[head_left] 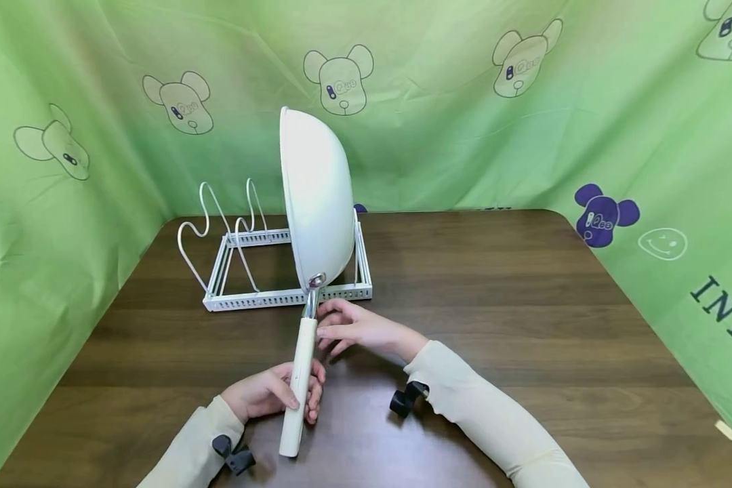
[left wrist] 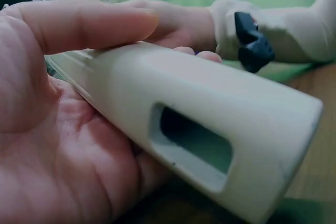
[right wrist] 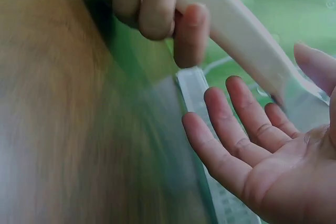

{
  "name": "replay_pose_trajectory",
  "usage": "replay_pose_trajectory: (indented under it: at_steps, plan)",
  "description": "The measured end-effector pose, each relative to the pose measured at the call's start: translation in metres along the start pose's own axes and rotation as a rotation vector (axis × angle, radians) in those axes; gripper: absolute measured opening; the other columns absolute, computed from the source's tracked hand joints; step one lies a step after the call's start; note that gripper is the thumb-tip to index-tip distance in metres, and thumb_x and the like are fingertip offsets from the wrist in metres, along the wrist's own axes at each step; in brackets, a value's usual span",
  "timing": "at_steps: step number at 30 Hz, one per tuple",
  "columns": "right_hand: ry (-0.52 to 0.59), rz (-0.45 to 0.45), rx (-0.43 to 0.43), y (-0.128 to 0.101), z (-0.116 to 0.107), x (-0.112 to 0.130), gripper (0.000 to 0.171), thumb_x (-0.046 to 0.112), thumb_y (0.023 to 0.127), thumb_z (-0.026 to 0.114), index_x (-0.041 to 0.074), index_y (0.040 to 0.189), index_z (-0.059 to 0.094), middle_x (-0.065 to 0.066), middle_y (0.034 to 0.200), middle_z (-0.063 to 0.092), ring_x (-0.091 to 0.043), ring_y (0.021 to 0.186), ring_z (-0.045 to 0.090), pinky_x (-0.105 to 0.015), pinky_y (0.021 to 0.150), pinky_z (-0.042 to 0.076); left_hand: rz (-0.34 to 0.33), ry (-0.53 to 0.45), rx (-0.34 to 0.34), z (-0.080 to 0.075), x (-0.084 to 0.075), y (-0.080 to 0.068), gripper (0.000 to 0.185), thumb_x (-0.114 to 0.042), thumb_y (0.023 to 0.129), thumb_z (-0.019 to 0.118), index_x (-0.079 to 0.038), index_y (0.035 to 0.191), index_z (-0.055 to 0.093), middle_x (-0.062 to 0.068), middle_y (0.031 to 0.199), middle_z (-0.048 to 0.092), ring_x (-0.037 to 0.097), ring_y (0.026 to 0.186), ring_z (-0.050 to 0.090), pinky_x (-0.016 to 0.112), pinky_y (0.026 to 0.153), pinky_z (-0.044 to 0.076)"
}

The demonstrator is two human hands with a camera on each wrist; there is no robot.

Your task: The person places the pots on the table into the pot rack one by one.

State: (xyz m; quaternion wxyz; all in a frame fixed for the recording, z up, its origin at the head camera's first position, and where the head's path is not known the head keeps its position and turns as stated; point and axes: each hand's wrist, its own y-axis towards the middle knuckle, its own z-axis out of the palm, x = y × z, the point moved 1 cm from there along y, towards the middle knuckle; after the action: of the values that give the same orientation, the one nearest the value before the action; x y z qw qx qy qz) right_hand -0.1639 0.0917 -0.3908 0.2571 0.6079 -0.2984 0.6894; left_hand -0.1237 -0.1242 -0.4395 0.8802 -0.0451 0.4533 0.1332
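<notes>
A white wok (head_left: 320,196) stands on its side over the right part of a white rack (head_left: 268,298), its rounded underside to the right. The long cream handle (head_left: 301,379) slants toward the person, with a hanging slot (left wrist: 194,142) near its end. My left hand (head_left: 274,393) grips that handle low down, thumb across the top and fingers beneath. Beside the handle's metal neck (head_left: 311,303), my right hand (head_left: 362,329) is held palm toward it. In the right wrist view the right fingers (right wrist: 226,150) are spread and loosely bent, with nothing in them.
The rack's left part carries wavy wire dividers (head_left: 192,234) that rise above its perforated rails. Under everything lies a dark brown wooden table (head_left: 494,305). A green cloth (head_left: 439,135) with printed bear faces hangs behind and at both sides.
</notes>
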Motion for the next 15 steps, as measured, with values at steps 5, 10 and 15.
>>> replay_pose_trajectory:
  at_steps: [5,10,15]
  plan:
    - [-0.06,-0.026,-0.047,-0.019,-0.02,0.004,0.045,0.006,0.101,0.05,-0.014,0.136,0.029,-0.019,0.109,0.065,-0.026,0.098,0.065,-0.047,0.085,0.056,-0.013,0.094,-0.088,0.003,-0.009,-0.007,0.042,0.003,0.081,0.057,-0.007,0.12,0.045,0.002,0.097,0.067,0.018,0.092,0.067,0.038,0.087,0.054]
    - [-0.109,-0.035,-0.1,-0.039,-0.038,0.01,0.046,0.008,0.101,0.051,-0.014,0.135,0.028,-0.024,0.112,0.063,-0.038,0.104,0.063,-0.046,0.087,0.055,-0.083,0.314,-0.257,0.011,-0.022,-0.012,0.045,0.001,0.084,0.06,0.005,0.124,0.038,0.005,0.095,0.066,0.019,0.09,0.068,0.036,0.086,0.054]
    - [-0.208,-0.018,-0.152,-0.063,-0.054,0.012,0.046,0.01,0.102,0.053,-0.013,0.135,0.031,-0.028,0.115,0.062,-0.046,0.11,0.059,-0.048,0.089,0.054,-0.19,0.708,-0.439,0.027,-0.037,-0.016,0.044,-0.008,0.088,0.069,0.007,0.12,0.042,0.008,0.096,0.065,0.019,0.089,0.066,0.029,0.081,0.053]
